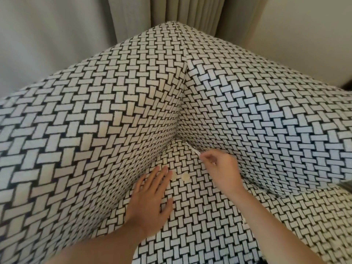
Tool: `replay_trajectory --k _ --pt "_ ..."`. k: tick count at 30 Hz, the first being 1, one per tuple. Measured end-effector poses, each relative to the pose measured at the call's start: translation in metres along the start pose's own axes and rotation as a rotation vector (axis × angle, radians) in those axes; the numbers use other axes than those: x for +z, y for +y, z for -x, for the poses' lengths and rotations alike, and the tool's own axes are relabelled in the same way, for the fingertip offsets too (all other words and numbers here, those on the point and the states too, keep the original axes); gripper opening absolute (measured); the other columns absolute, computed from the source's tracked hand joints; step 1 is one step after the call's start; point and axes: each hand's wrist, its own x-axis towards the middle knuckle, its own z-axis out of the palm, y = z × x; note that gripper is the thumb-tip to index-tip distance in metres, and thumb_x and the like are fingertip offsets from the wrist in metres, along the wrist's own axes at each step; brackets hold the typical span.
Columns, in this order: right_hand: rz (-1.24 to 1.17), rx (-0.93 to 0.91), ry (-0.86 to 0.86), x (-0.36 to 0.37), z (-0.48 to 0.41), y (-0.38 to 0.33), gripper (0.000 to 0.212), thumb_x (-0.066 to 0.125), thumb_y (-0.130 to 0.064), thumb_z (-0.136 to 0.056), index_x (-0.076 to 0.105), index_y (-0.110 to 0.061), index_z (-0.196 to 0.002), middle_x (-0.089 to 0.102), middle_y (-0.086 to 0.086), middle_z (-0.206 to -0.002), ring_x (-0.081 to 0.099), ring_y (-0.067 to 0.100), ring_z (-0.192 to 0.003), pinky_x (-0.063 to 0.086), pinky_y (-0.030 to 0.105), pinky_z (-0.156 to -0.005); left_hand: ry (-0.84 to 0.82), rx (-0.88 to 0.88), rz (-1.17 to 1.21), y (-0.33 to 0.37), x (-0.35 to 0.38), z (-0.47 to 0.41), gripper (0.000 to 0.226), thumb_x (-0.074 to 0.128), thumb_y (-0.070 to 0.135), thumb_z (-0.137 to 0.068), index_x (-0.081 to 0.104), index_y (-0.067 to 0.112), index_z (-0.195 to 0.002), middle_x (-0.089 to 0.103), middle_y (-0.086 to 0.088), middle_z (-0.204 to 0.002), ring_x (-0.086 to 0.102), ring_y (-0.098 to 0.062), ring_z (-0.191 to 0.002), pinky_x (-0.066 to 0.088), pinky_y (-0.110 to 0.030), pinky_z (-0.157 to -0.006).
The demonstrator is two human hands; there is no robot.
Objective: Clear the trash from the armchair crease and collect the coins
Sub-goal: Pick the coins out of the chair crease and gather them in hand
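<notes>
Woven armchair (247,115) before grey curtains (133,20); right fingers (206,156) pinch white trash (193,148), left hand (152,195) flat.

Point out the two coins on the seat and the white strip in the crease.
Left coin (173,176), head view, its face.
Right coin (185,176), head view, its centre.
White strip (192,148), head view, its middle.

White scrap (192,148) half buried in crease; left coin (173,176) partly under fingertips (165,171)
</notes>
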Motion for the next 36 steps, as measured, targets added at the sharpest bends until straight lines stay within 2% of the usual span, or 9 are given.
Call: replay_trajectory --k 3,5,8,13,17,20,24,28,36 --pt "-0.043 0.1 -0.015 -0.025 0.015 0.006 0.013 0.066 -0.013 -0.085 0.068 -0.023 -0.094 0.067 -0.013 -0.084 0.059 -0.008 -0.074 0.042 0.0 -0.063 0.022 -0.007 -0.007 -0.003 0.004 -0.001 0.065 0.009 0.055 -0.09 -0.011 0.032 -0.147 -0.011 0.012 -0.156 -0.016 -0.008 -0.142 -0.005 -0.039 -0.115" --pt "-0.054 0.181 -0.031 -0.039 0.024 0.015 0.019 0.064 -0.01 -0.086 0.062 -0.026 -0.095 0.063 -0.01 -0.082 0.059 0.001 -0.066 0.042 0.002 -0.051 0.023 -0.007 0.002 -0.003 0.003 0.0 0.065 0.01 0.055 -0.09 -0.009 0.032 -0.148 -0.009 0.012 -0.156 -0.015 -0.007 -0.142 -0.005 -0.038 -0.115" --pt "0.029 0.29 -0.123 -0.054 0.038 0.038 0.03 0.053 -0.002 -0.09 0.056 -0.02 -0.115 0.06 -0.002 -0.087 0.047 0.006 -0.049 0.034 0.009 -0.036 0.029 -0.003 -0.006 -0.002 0.004 0.0 0.066 0.005 0.057 -0.088 -0.016 0.033 -0.146 -0.015 0.014 -0.154 -0.02 -0.004 -0.14 -0.006 -0.037 -0.116" --pt "0.282 0.351 -0.149 -0.06 0.054 0.068 0.055 0.049 -0.001 -0.092 0.041 -0.025 -0.141 0.059 0.01 -0.12 0.048 0.004 -0.054 0.037 0.014 -0.045 0.037 0.001 0.01 0.001 0.003 0.001 0.065 0.007 0.056 -0.088 -0.012 0.035 -0.146 -0.011 0.015 -0.155 -0.018 -0.004 -0.141 -0.005 -0.037 -0.117" --pt "0.235 0.416 -0.059 -0.054 0.049 0.08 0.042 0.056 -0.01 -0.091 0.053 -0.02 -0.132 0.069 0.004 -0.103 0.053 0.007 -0.055 0.041 0.011 -0.053 0.046 0.003 0.017 0.001 0.003 0.0 0.065 0.01 0.055 -0.088 -0.006 0.033 -0.148 -0.006 0.014 -0.155 -0.013 -0.005 -0.142 -0.004 -0.037 -0.116" --pt "0.166 0.395 -0.003 -0.047 0.045 0.083 0.034 0.061 -0.012 -0.09 0.062 -0.015 -0.124 0.07 0.006 -0.105 0.054 0.005 -0.056 0.038 0.003 -0.046 0.048 0.007 0.028 0.001 0.003 0.0 0.065 0.011 0.054 -0.089 -0.003 0.032 -0.148 -0.004 0.013 -0.156 -0.01 -0.006 -0.143 -0.001 -0.038 -0.116" --pt "0.152 0.393 -0.004 -0.041 0.041 0.083 0.032 0.058 -0.021 -0.092 0.062 -0.019 -0.123 0.071 0.001 -0.1 0.066 0.014 -0.069 0.047 0.014 -0.055 0.053 0.012 0.034 0.001 0.003 0.0 0.063 0.011 0.053 -0.09 -0.007 0.034 -0.147 -0.004 0.013 -0.156 -0.01 -0.005 -0.143 0.002 -0.04 -0.117" --pt "0.183 0.404 0.035 -0.037 0.039 0.083 0.022 0.057 -0.027 -0.093 0.068 -0.023 -0.111 0.069 -0.005 -0.073 0.056 0.009 -0.051 0.044 0.022 -0.048 0.056 0.008 0.005 0.0 0.003 0.0 0.064 0.01 0.053 -0.09 -0.004 0.032 -0.148 -0.003 0.011 -0.156 -0.008 -0.006 -0.143 0.001 -0.039 -0.116" --pt "0.18 0.378 0.071 -0.039 0.039 0.071 0.012 0.062 -0.024 -0.089 0.07 -0.017 -0.096 0.069 -0.003 -0.08 0.065 0.015 -0.07 0.055 0.031 -0.066 0.054 0.008 -0.015 0.0 0.002 0.0 0.064 0.011 0.052 -0.09 0.003 0.029 -0.149 0.002 0.01 -0.157 -0.002 -0.008 -0.144 0.001 -0.038 -0.116"
